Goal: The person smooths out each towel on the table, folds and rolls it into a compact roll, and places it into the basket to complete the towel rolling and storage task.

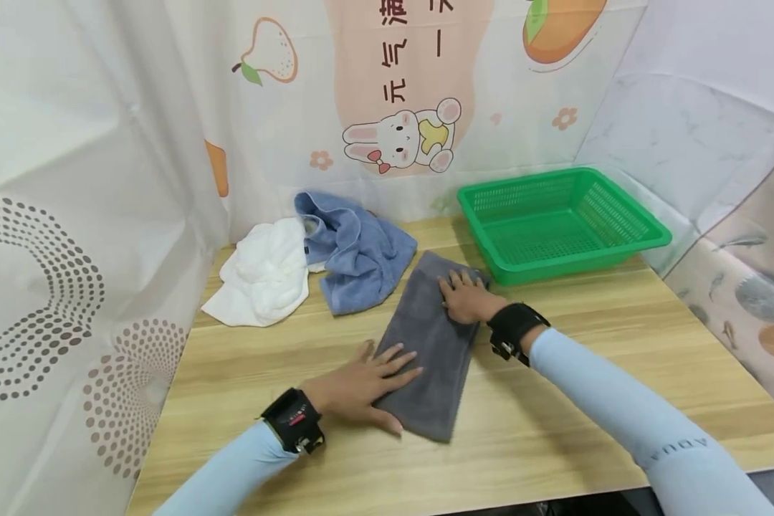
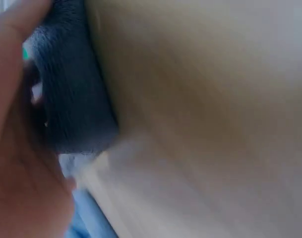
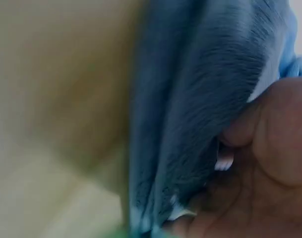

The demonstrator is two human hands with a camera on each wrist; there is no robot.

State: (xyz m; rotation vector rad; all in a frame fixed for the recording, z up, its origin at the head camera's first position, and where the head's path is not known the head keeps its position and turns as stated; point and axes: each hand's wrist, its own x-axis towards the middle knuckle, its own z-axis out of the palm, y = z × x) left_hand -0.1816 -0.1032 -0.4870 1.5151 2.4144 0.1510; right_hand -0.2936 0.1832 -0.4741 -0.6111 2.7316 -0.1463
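A dark grey towel (image 1: 428,358), folded into a long strip, lies slantwise on the wooden table. My left hand (image 1: 361,383) rests with spread fingers over its near left edge. Toward the far end, my right hand (image 1: 466,297) lies on the towel's right side, fingers extended. In the left wrist view the folded towel (image 2: 76,84) shows beside the thumb and palm. The right wrist view has the towel's layered edge (image 3: 190,109) next to the fingers of the right hand (image 3: 260,173).
A crumpled white towel (image 1: 264,276) and a rumpled blue towel (image 1: 361,251) lie at the back left. At the back right stands a green plastic basket (image 1: 574,251), its near left corner close to the grey towel. A printed curtain (image 1: 277,136) hangs behind the table.
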